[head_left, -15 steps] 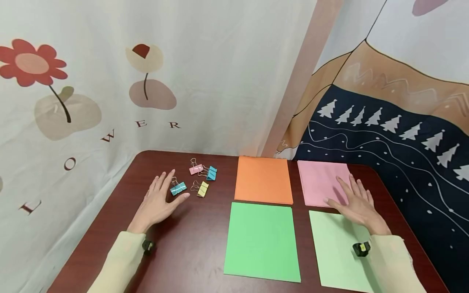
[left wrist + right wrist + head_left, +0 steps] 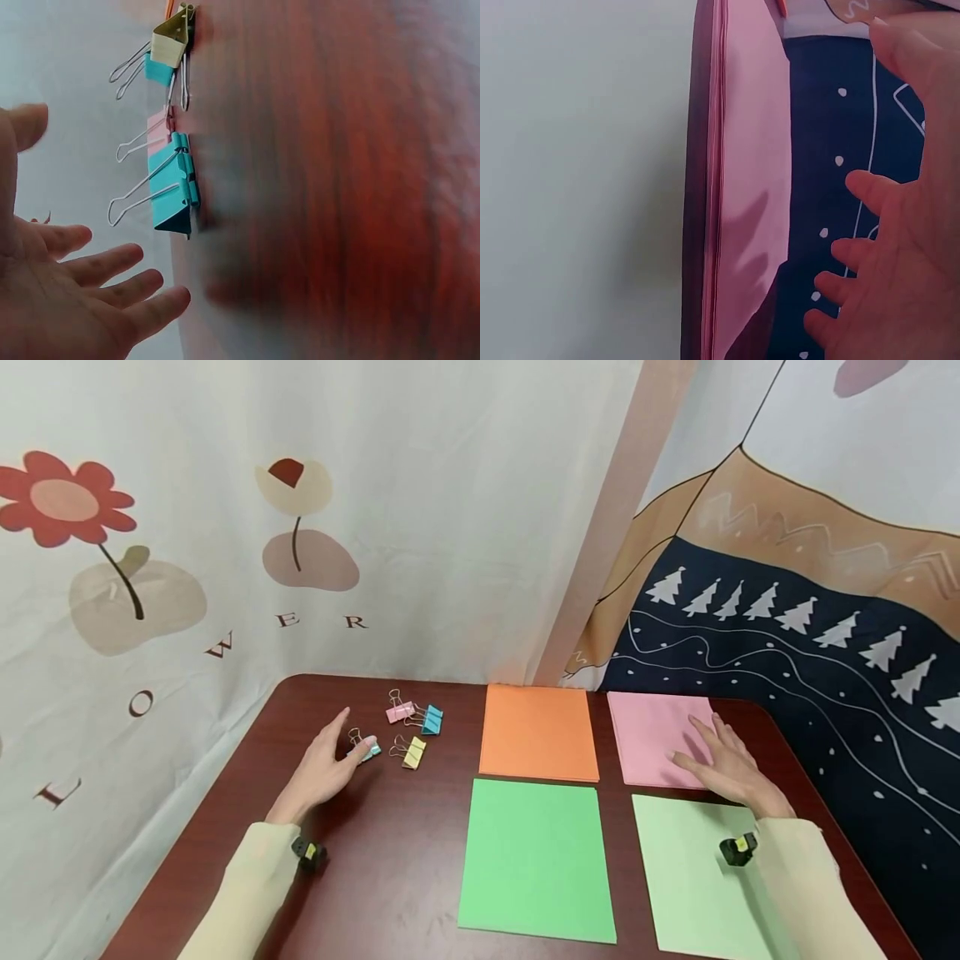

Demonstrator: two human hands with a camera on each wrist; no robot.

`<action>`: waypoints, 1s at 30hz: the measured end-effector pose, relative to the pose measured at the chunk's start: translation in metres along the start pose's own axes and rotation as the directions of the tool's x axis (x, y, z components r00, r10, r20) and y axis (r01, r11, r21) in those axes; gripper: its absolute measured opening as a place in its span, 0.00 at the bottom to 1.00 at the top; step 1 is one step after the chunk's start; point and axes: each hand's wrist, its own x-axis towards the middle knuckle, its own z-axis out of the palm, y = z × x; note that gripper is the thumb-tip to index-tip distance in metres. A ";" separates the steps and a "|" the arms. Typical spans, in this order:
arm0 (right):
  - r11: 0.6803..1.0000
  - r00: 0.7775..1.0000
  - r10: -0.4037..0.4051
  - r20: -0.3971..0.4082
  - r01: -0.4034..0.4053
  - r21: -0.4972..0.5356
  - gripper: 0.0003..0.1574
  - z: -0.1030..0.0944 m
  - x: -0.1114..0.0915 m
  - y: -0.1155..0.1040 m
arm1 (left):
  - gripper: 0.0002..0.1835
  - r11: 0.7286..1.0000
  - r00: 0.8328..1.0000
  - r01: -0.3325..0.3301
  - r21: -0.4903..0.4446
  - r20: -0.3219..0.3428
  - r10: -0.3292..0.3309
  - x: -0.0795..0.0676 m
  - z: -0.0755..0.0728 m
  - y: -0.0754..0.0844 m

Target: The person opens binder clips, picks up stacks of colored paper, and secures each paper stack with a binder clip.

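Lying near left hand, just apart, teal binder clip

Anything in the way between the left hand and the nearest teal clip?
Nothing visible. The left wrist view shows only open air between the left hand and the teal clip; the pink clip, yellow clip and other teal clip lie beyond it.

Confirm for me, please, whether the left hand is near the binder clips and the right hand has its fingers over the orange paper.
Not quite: the head view shows the right hand with its fingers over the pink paper, not the orange paper. The left hand is indeed near the binder clips.
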 end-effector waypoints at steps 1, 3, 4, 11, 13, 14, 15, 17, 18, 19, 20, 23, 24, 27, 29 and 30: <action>1.000 1.000 0.003 0.003 -0.003 0.000 0.63 -0.001 0.002 0.001 | 0.49 1.000 1.000 0.000 -0.003 -0.005 0.000 0.002 0.000 0.000; 1.000 1.000 0.010 0.004 -0.010 0.008 0.63 -0.002 0.006 0.003 | 0.48 1.000 1.000 -0.001 -0.006 -0.017 0.001 0.005 0.001 0.001; 1.000 1.000 0.012 0.004 -0.012 0.010 0.63 -0.003 0.007 0.004 | 0.47 1.000 1.000 -0.001 -0.011 -0.021 0.001 0.007 0.001 0.001; 1.000 1.000 0.021 0.019 -0.021 0.007 0.62 -0.004 0.019 0.011 | 0.36 1.000 0.999 -0.011 -0.026 -0.043 0.010 0.015 0.006 0.001; 1.000 0.999 0.025 0.035 -0.025 0.012 0.62 -0.003 0.023 0.013 | 0.31 1.000 0.999 -0.009 -0.026 -0.053 0.007 0.016 0.007 0.001; 1.000 0.999 0.025 0.041 -0.026 0.014 0.61 -0.003 0.024 0.014 | 0.29 1.000 0.998 -0.005 -0.024 -0.060 0.003 0.016 0.008 0.002; 1.000 0.999 0.025 0.045 -0.026 0.010 0.61 -0.003 0.026 0.015 | 0.27 1.000 0.998 0.000 -0.024 -0.064 -0.002 0.017 0.009 0.002; 1.000 0.998 0.027 0.054 -0.028 0.012 0.61 -0.002 0.029 0.018 | 0.23 1.000 0.998 0.014 -0.020 -0.069 -0.016 0.017 0.009 0.003; 0.999 0.998 0.032 0.059 -0.033 0.009 0.61 -0.001 0.030 0.019 | 0.22 0.999 0.997 0.024 -0.020 -0.072 -0.026 0.017 0.010 0.004; 0.999 0.997 0.038 0.063 -0.038 0.008 0.61 0.000 0.031 0.020 | 0.21 0.999 0.997 0.029 -0.021 -0.076 -0.031 0.017 0.010 0.004; 0.999 0.997 0.042 0.066 -0.043 0.004 0.61 0.000 0.032 0.021 | 0.20 0.999 0.996 0.030 -0.017 -0.082 -0.031 0.016 0.010 0.005; 0.998 0.995 0.061 0.075 -0.061 0.002 0.61 0.003 0.033 0.024 | 0.16 0.999 0.994 0.034 0.002 -0.108 -0.034 0.016 0.009 0.007; 0.998 0.995 0.063 0.074 -0.064 0.000 0.60 0.004 0.034 0.025 | 0.15 0.999 0.993 0.037 0.009 -0.116 -0.036 0.016 0.009 0.008; 0.998 0.996 0.061 0.071 -0.062 0.003 0.59 0.005 0.036 0.028 | 0.13 0.999 0.990 0.040 0.032 -0.135 -0.035 0.017 0.008 0.008; 0.998 0.996 0.061 0.071 -0.062 0.009 0.58 0.006 0.037 0.029 | 0.12 0.998 0.989 0.035 0.043 -0.142 -0.029 0.018 0.007 0.007; 0.998 0.995 0.062 0.073 -0.064 0.013 0.58 0.007 0.037 0.029 | 0.11 0.998 0.989 0.032 0.048 -0.144 -0.025 0.019 0.007 0.007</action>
